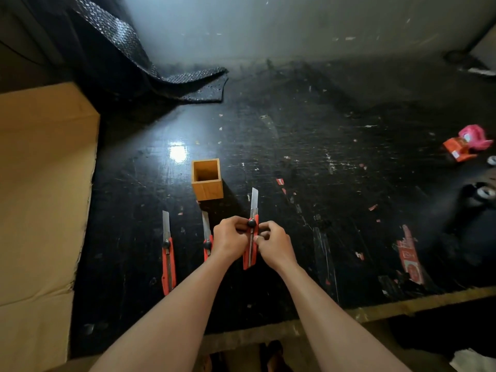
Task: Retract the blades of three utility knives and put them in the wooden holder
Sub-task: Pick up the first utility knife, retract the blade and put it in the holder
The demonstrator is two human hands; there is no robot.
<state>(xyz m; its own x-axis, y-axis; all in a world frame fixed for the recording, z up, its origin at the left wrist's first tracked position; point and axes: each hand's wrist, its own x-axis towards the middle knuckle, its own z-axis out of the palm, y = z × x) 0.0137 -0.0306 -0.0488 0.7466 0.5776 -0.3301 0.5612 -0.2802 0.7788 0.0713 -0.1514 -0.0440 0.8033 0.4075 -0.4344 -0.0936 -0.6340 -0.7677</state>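
A square wooden holder stands open and empty on the black table. Both hands hold a red utility knife upright in front of me, its blade extended and pointing away. My left hand pinches its black knob from the left. My right hand grips the handle from the right. A second red knife lies at the left with its blade out. A third knife lies between them, blade out, partly hidden behind my left hand.
A large cardboard sheet covers the left side. Black bubble wrap lies at the back left. An orange box with pink material sits far right. The table's front edge runs near my arms.
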